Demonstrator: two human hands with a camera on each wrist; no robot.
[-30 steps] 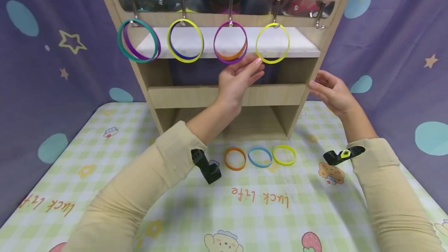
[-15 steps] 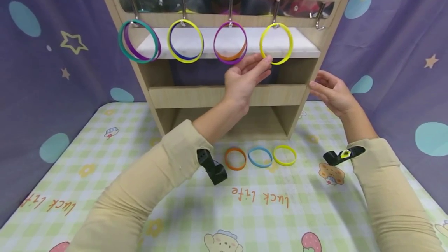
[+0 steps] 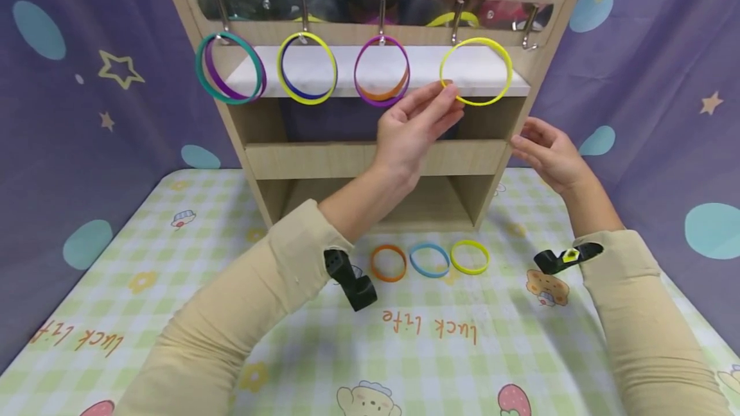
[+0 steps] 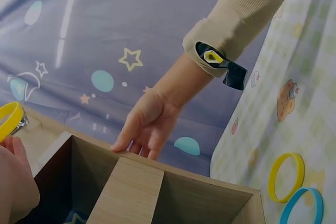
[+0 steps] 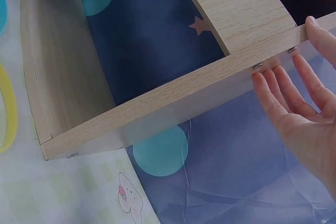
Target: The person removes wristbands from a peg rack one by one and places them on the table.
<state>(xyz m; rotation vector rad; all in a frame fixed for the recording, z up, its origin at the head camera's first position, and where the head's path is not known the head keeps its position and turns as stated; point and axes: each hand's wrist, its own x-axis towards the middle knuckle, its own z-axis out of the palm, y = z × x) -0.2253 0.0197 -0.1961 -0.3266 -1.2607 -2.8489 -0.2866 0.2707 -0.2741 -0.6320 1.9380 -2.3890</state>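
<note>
Pinching yellow band (image 3: pixel 510 72) in left hand (image 3: pixel 413 126), now pulling it seemingly off its hook (image 3: pixel 457 21), resting relaxed right hand (image 3: pixel 549 154) on shelf's right edge (image 3: pixel 542 56).

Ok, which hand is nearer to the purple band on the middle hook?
Left. The left hand, pinching a yellow band, is just below and right of the purple band; the right hand is farther right, touching the side of the wooden cabinet.

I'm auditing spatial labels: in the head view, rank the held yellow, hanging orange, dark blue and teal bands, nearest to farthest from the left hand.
1. Held yellow band, pinched by the left hand
2. Hanging orange band, third hook from left
3. Dark blue band, second hook
4. Teal band, leftmost hook
</note>
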